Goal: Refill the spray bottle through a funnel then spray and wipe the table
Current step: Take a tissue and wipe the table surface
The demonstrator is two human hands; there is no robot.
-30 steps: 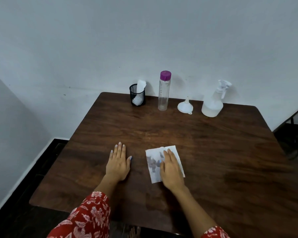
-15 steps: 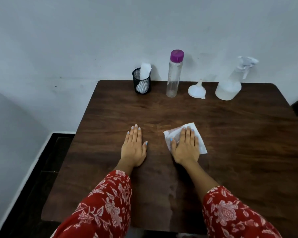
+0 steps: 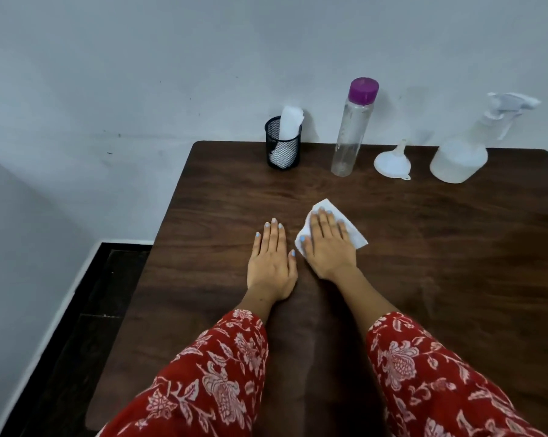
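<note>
We judge the wiping step is in hand: our right hand presses a white wipe flat-fingered on the worktop, left hand spread flat beside it. The spray bottle stands at the back. Next we sweep across unwiped wood.

wooden table, wipe, funnel, bottles

Both arms are stretched forward; the left hand and right hand are laid flat, fingers straight, side by side.
</note>
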